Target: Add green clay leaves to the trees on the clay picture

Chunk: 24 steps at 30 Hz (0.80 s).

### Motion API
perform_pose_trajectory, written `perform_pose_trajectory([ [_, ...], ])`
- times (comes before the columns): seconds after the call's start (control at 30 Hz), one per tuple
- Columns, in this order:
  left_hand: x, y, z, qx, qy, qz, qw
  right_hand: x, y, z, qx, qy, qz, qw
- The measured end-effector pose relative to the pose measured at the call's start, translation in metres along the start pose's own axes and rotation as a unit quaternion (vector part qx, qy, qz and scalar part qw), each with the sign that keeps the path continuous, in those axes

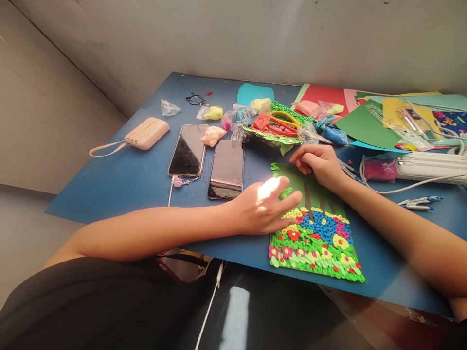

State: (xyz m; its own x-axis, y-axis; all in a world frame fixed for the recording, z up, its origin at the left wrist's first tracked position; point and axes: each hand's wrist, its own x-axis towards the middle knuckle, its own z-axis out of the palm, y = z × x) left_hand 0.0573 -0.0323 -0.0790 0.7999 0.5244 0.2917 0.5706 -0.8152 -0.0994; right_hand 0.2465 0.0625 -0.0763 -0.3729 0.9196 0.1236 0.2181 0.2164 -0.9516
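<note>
A green board [299, 172] lies on the blue table, its lower half covered with small modelling-clay pieces [317, 238] forming flowers, leaves and a blue patch. Brown strips [307, 197] stand out on its upper green part, and a few green clay bits [275, 166] run along the left edge. My left hand [268, 204] rests over that left edge, fingers spread, its fingertips on or just above the board. Above the top edge is my right hand [315, 163], fingers curled and thumb drawn in; whatever may be between the fingertips is too small to make out.
Two phones [188, 150] and a power bank [148, 132] lie to the left. Behind the board are bagged clay lumps [213, 113] and a clay-covered basket [279, 124]. Coloured paper [368, 124], scissors [416, 203] and a white power strip [430, 166] with cables are at right.
</note>
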Motion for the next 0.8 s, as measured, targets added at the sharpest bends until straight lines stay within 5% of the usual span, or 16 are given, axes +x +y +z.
perform_pose_trajectory([
  [0.17,0.001,-0.002,0.000,0.028,0.030,0.021,0.999,-0.007,-0.005,0.001,-0.028,-0.021,-0.028,0.999],
  [0.37,0.004,-0.008,0.008,0.096,0.100,0.089,0.986,-0.031,-0.038,0.020,-0.128,-0.178,-0.102,0.970],
  [0.5,0.004,-0.009,0.006,0.079,0.078,0.099,0.989,-0.039,-0.053,0.029,-0.204,-0.228,-0.093,0.948],
  [0.8,0.013,-0.012,-0.004,0.014,0.026,0.051,0.998,-0.045,-0.061,0.041,-0.202,-0.160,-0.056,0.965],
])
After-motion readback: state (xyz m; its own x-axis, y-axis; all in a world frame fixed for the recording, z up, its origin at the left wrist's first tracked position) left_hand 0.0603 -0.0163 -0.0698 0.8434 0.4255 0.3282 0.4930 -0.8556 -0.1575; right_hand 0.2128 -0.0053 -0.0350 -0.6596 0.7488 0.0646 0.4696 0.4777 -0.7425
